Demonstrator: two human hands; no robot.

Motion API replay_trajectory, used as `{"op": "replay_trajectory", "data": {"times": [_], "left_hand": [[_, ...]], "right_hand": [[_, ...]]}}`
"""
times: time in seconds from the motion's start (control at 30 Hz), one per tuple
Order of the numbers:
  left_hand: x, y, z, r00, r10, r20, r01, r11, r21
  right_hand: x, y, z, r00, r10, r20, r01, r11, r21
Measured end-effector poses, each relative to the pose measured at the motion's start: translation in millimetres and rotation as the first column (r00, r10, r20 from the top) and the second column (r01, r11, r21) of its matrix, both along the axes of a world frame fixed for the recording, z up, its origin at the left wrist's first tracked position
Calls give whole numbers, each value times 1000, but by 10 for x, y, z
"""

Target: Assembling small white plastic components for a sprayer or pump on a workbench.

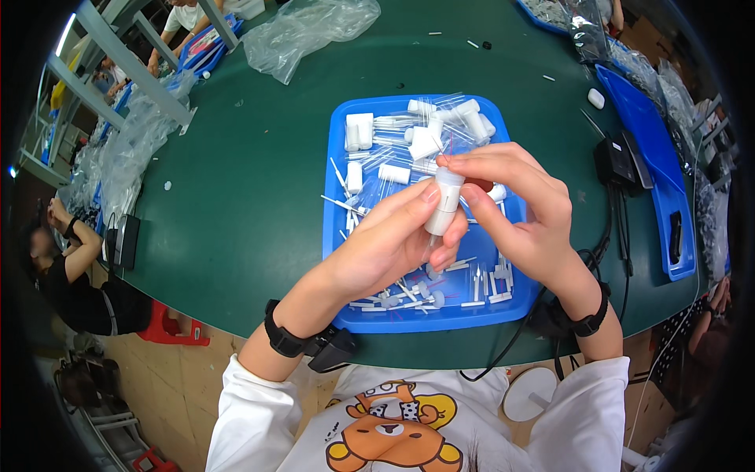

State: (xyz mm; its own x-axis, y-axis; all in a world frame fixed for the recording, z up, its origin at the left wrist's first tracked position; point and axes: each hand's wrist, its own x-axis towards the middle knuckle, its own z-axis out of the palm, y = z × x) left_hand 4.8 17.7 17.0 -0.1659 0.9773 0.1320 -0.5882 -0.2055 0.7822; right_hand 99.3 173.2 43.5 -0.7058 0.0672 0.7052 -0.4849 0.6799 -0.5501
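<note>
Above a blue tray, my left hand holds a small white cylinder with a translucent top, tilted slightly, between thumb and fingers. A thin clear piece shows at its lower end. My right hand is closed about the upper end of the cylinder, index finger on the top and thumb close against its side. Beneath both hands, the tray carries several white cylinders, thin clear tubes, thin white sticks and small translucent caps. My hands hide the tray's middle.
On the green table lie a crumpled plastic bag, a white rounded piece and a black box with cables. A long blue tray stands at the right. Grey metal posts rise at the left, near a seated person.
</note>
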Motion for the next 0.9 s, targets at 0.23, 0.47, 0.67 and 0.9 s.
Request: {"op": "replay_trajectory", "data": {"times": [0.23, 0.47, 0.67, 0.9], "left_hand": [[25, -14, -24, 996, 65, -60, -66, 998, -8], [31, -32, 0, 989, 89, -117, -93, 995, -30], [49, -46, 30, 979, 124, -160, -139, 987, -87], [47, -51, 3, 947, 151, -282, -193, 972, -130]], "right_hand": [[-14, 10, -24, 991, -57, -119, 75, 985, 155], [-23, -9, -27, 970, -84, -230, 144, 955, 259], [-17, -22, -30, 961, -91, -262, 172, 936, 306], [37, -29, -4, 973, -49, -226, 146, 889, 434]]}}
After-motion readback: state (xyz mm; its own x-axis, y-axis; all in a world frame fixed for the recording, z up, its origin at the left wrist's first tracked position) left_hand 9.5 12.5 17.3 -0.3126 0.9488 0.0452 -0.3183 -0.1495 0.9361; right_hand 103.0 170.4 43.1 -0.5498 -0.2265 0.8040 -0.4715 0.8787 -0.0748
